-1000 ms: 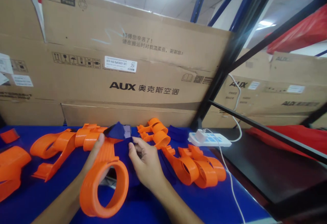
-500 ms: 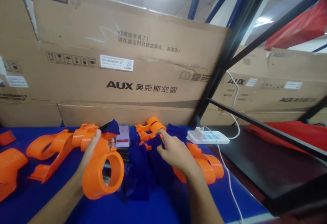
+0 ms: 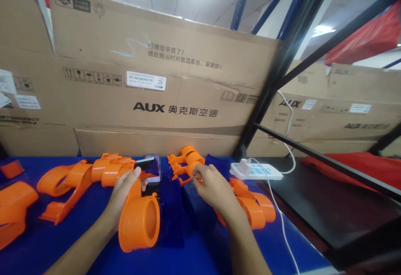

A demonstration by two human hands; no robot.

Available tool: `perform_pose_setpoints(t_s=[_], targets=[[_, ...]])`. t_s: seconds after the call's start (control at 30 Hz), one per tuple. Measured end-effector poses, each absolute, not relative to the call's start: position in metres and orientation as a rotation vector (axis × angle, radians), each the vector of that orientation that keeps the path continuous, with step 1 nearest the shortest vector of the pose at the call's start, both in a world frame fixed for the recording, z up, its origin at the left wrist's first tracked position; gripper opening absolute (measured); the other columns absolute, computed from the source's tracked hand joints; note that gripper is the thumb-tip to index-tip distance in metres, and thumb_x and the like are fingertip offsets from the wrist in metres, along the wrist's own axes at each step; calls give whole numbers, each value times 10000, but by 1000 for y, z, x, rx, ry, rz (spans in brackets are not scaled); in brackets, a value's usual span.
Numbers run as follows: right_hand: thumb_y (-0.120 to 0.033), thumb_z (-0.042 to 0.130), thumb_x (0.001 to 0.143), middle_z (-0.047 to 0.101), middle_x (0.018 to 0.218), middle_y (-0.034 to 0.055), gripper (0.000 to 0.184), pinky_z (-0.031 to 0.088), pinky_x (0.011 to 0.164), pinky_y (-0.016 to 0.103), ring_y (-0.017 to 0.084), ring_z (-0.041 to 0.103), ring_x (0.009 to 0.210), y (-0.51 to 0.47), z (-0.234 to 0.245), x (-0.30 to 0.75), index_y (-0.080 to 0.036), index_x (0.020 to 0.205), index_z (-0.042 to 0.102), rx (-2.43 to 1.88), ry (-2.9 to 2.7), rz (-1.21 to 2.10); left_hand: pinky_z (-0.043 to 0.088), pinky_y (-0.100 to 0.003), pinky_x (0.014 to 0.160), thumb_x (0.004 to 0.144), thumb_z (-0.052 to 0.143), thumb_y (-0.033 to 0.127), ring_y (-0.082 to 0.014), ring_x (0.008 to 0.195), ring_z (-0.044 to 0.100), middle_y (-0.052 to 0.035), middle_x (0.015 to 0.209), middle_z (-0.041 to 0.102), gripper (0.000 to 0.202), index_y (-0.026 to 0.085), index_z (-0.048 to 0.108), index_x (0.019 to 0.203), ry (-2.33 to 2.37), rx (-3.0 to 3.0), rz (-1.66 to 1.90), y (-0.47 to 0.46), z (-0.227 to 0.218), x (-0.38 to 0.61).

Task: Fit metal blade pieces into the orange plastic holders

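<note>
My left hand [image 3: 124, 191] is closed round the neck of an orange plastic duct part [image 3: 138, 221] whose round mouth faces me, low over the blue table [image 3: 194, 254]. My right hand [image 3: 210, 185] reaches forward with its fingers pinched on a smaller orange part [image 3: 187, 163] at the table's back. A phone [image 3: 152, 169] lies between the two hands, and a dark blue cloth [image 3: 171, 212] is spread on the table below it.
More orange parts lie at the left [image 3: 72, 181], far left [image 3: 14, 206] and right [image 3: 255, 208]. A white power strip [image 3: 257, 170] with a cable sits right of them. Cardboard boxes [image 3: 150, 87] wall the back. A dark rack post [image 3: 272, 82] stands at the right.
My left hand has turned the orange duct part so its mouth faces me more. My right hand left the blue cloth, moved forward and closed on the small orange part.
</note>
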State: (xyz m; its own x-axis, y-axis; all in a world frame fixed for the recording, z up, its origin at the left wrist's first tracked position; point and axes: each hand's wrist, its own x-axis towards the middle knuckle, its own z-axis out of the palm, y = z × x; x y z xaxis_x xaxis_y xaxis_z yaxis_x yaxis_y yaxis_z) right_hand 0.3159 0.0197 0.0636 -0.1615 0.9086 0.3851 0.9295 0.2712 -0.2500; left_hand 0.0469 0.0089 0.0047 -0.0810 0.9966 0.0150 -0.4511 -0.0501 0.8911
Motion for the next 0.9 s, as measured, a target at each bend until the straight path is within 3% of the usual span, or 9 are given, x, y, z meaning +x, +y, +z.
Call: perform_pose_setpoints(t_s=[0.13,0.23,0.33,0.4,0.53,0.77,0.9], targets=[[-294,546,994,722,889,59,173,473,749,310,219,658,845,17,71,302,-194,923,668,-1360,-1927,136,506,-249,553,787,797,534,-146,565,618,-45,711,706,385,175,680,865,872,915,1416,3,15,53],[-347,566,1003,744,991,49,283,535,739,296,189,689,831,5,72,283,-206,1238,638,-1042,-1969,390,484,-230,533,831,758,522,-141,535,614,-33,655,700,377,180,682,968,861,1003,1396,-6,24,60],[-330,665,939,737,1169,76,538,570,798,332,211,701,928,-4,63,265,-240,1451,527,-906,-2066,355,492,-234,540,846,747,510,-155,530,628,-27,613,696,421,174,677,1091,872,1066,1346,-11,24,66],[-304,649,938,738,1174,100,569,580,811,359,230,705,941,-5,53,257,-229,1484,509,-896,-2063,251,509,-249,560,845,753,504,-168,543,645,-35,629,712,423,178,672,1103,861,1060,1310,-12,21,68],[-257,564,960,748,982,108,601,585,753,371,237,704,828,-2,37,251,-180,1544,445,-882,-2033,98,512,-257,574,850,757,489,-169,538,645,-40,638,720,384,181,674,1063,837,1015,1292,-13,17,71],[-258,483,998,716,882,92,624,574,666,345,228,678,735,-3,34,246,-144,1596,345,-867,-2154,12,379,-203,499,890,714,480,-92,417,463,34,464,567,301,182,666,892,896,1088,1359,-15,18,71],[-237,423,1025,714,875,97,597,581,677,357,227,664,715,-5,34,245,-137,1604,319,-888,-2194,-54,344,-204,485,909,686,493,-84,397,423,47,433,534,310,184,671,900,932,1133,1349,-17,17,71]])
